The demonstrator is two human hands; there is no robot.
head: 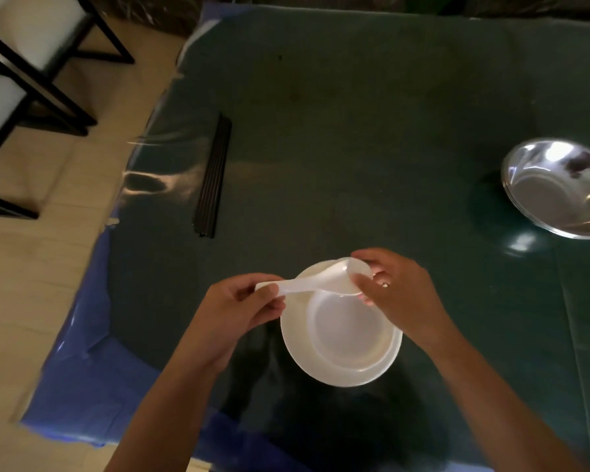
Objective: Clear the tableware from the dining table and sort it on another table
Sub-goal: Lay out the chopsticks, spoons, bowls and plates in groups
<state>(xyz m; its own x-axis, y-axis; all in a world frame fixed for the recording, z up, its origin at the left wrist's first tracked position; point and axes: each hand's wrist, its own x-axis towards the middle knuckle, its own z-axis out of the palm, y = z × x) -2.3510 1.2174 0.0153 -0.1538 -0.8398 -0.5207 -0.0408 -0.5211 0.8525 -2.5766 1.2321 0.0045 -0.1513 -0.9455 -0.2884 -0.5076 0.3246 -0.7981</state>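
Observation:
A white plate lies on the dark green table, near its front edge; it looks like a stack of plates. Above the plate's far rim I hold a white soup spoon. My left hand pinches the spoon's handle end. My right hand grips a small white cup or bowl at the spoon's bowl end; whether the spoon sits inside it is unclear. A bundle of dark chopsticks lies to the far left. Stacked shiny metal bowls sit at the right edge.
A clear plastic sheet and a blue cloth hang over the table's left edge. Black-framed chairs with white seats stand on the beige floor at the far left.

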